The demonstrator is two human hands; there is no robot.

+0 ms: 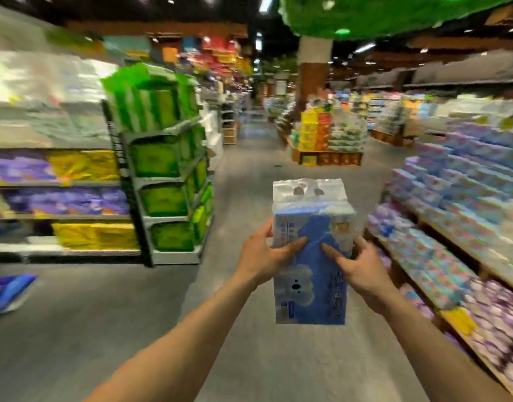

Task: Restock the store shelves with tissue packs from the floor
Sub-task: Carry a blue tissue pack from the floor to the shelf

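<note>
You hold the pack (316,288) upright over the aisle, clasped between both hands. Your left hand (264,256) grips its left side and your right hand (362,266) its right, thumbs on the blue front. It bears a koala cartoon; its writing is too blurred to read. Below is grey floor (293,358), with stocked shelves (452,198) to the right and a second pack (9,291) lying far left.
</note>
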